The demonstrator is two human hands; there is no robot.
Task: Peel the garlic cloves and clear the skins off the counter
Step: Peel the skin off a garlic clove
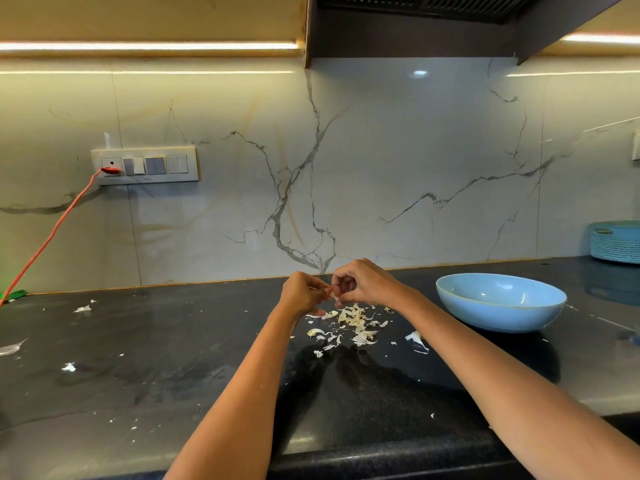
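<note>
My left hand (303, 293) and my right hand (363, 282) meet above the dark counter (173, 358), fingers curled together around a small pale garlic clove (333, 295), which is mostly hidden by the fingertips. Directly below the hands lies a heap of papery garlic skins (351, 323). More skin scraps sit apart from it: one at the right (415, 337), some at the far left (83, 309) and one at the front left (68, 367). A light blue bowl (500, 301) stands to the right of my hands; its visible inside looks bare.
A marble backsplash rises behind the counter. A switch panel (145, 165) on the wall holds a red plug with an orange cable (52, 233) running down left. A teal woven basket (616, 240) stands at the far right. The counter's front edge is near my elbows.
</note>
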